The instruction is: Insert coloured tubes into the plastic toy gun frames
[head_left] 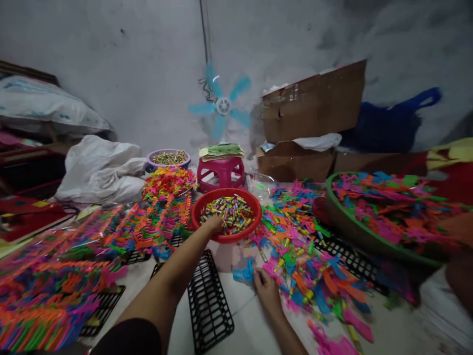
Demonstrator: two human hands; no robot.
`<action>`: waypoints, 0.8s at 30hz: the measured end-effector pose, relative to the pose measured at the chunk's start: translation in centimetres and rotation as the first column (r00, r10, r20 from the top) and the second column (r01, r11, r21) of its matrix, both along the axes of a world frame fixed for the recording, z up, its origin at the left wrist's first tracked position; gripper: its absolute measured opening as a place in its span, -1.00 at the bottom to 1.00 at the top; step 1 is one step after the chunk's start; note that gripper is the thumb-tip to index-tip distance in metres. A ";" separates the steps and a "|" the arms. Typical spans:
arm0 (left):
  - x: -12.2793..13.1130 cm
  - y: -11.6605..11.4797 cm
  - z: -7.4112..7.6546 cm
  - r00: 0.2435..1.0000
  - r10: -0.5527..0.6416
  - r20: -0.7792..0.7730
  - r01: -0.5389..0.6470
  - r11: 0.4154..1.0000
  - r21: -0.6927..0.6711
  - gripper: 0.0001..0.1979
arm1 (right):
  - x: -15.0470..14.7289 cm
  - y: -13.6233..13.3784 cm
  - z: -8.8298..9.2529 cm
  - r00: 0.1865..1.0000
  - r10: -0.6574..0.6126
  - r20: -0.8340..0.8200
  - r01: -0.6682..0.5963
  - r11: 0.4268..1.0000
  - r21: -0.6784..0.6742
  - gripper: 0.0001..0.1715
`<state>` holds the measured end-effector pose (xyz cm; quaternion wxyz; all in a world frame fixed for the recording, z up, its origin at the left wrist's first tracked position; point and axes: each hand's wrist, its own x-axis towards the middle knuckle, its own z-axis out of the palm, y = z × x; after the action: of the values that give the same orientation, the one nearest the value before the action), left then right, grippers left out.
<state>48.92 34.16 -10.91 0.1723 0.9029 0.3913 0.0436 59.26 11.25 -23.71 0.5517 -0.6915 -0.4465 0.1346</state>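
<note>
My left hand [215, 223] reaches into the red basin [197, 230], over small striped tubes [236, 212]; its fingertips are hidden among them. Lower and to the right, my right hand [264, 285] is closed, its fingers pinched at the edge of a blue plastic piece [244, 272] just above the white floor. Colourful plastic pieces [295, 246], some with striped tubes attached, lie heaped beside my right hand. A black plastic rack [210, 305] lies between my two arms.
Rows of colourful pieces [44, 296] cover the left. A green basin [369, 236] of plastic pieces stands right, near another person's arm [458, 229]. Behind are a pink stool [221, 172], a blue-bladed fan [222, 106], cardboard boxes [314, 108] and a purple-rimmed basin [149, 161].
</note>
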 end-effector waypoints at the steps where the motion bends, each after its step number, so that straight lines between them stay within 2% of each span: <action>1: 0.6 0.1 -0.1 1.000 -0.010 -0.020 0.010 1.000 0.003 -0.75 | 0.1 0.1 0.0 1.000 0.007 0.014 -0.007 1.000 0.007 -0.50; 5: 1.4 1.0 0.6 0.998 -0.044 -0.048 0.045 0.999 0.022 -0.78 | 0.3 0.7 0.3 1.000 -0.009 0.013 0.008 0.999 0.050 -0.57; 8: 0.3 1.6 1.3 0.999 -0.046 -0.007 0.046 0.998 0.051 -0.78 | 0.3 0.8 0.3 0.998 -0.048 -0.049 0.050 0.998 0.035 -0.59; 11: -1.4 1.5 1.8 0.994 -0.049 0.099 0.040 0.995 0.091 -0.84 | 0.3 0.7 0.0 0.991 -0.065 -0.113 0.065 0.998 -0.006 -0.60; 15: -3.7 -1.3 2.9 0.946 -0.020 0.323 -0.036 0.985 0.167 -0.84 | 0.3 0.5 -0.2 0.986 -0.073 -0.151 0.070 0.997 -0.021 -0.57; 18: -5.6 -5.8 3.3 0.860 0.003 0.510 -0.113 0.976 0.185 -0.70 | 0.2 -0.3 0.5 0.988 -0.084 -0.128 0.084 0.996 -0.005 -0.57; 19: -6.2 -7.7 3.1 0.825 0.018 0.565 -0.124 0.981 0.149 -0.67 | 0.1 -0.8 1.0 0.989 -0.092 -0.114 0.093 0.996 0.003 -0.60; 20: -6.9 -9.7 2.5 0.744 0.100 0.660 -0.088 0.995 -0.052 -0.65 | -0.1 -1.5 1.6 0.990 -0.110 -0.090 0.112 0.994 0.016 -0.63; 21: -7.4 -11.7 1.6 0.682 0.198 0.704 -0.008 0.965 -0.264 -0.63 | -0.4 -2.3 2.3 0.989 -0.140 -0.054 0.142 0.989 0.038 -0.65; 22: -7.9 -13.7 0.5 0.638 0.300 0.709 0.070 0.894 -0.442 -0.62 | -0.7 -3.2 3.2 0.985 -0.174 -0.016 0.175 0.982 0.065 -0.66; 24: -8.4 -17.2 -2.0 0.544 0.564 0.621 0.137 0.671 -0.729 -0.58 | -1.8 -5.0 4.9 0.982 -0.188 0.020 0.185 0.977 0.101 -0.66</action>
<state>40.51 16.97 -12.96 0.6552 0.5753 0.3692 0.3216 57.51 6.26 -18.84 0.5888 -0.7041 -0.3939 0.0496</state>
